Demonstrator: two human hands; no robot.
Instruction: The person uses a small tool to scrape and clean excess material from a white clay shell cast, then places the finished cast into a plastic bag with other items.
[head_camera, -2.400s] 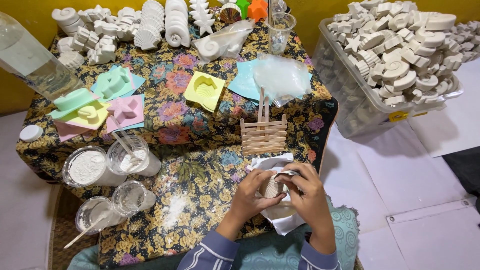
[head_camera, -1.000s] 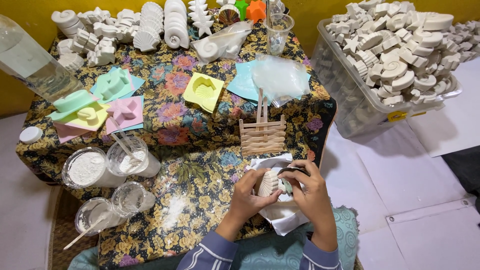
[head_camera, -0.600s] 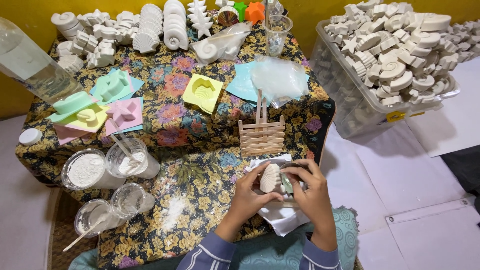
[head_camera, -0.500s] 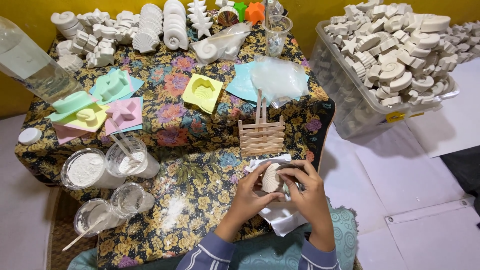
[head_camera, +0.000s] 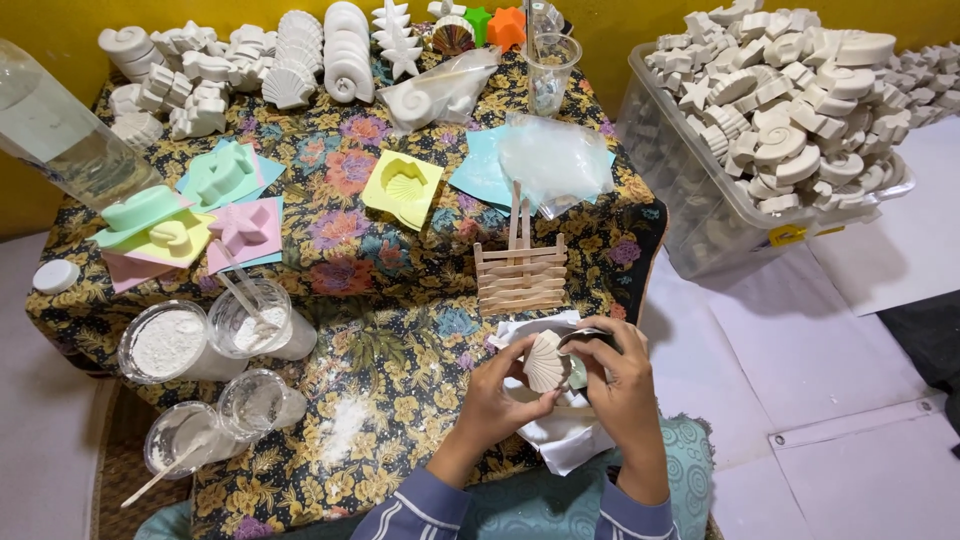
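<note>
A white plaster scallop shell (head_camera: 546, 360) stands upright between my two hands, over a crumpled white cloth (head_camera: 565, 432) at the table's near edge. My left hand (head_camera: 505, 395) grips the shell from below and the left. My right hand (head_camera: 615, 372) presses against the shell's right side and holds a soft green mould piece (head_camera: 577, 372), mostly hidden behind the fingers.
The floral-cloth table (head_camera: 380, 330) carries coloured moulds (head_camera: 403, 186), plastic cups of white powder (head_camera: 165, 343), a small wooden stick easel (head_camera: 520, 276) and rows of plaster casts (head_camera: 300, 70). A clear bin (head_camera: 740, 215) heaped with casts stands on the right.
The shell has come out of the cloth and mould and now stands exposed and upright between my hands. The hands have stayed at the same spot.
</note>
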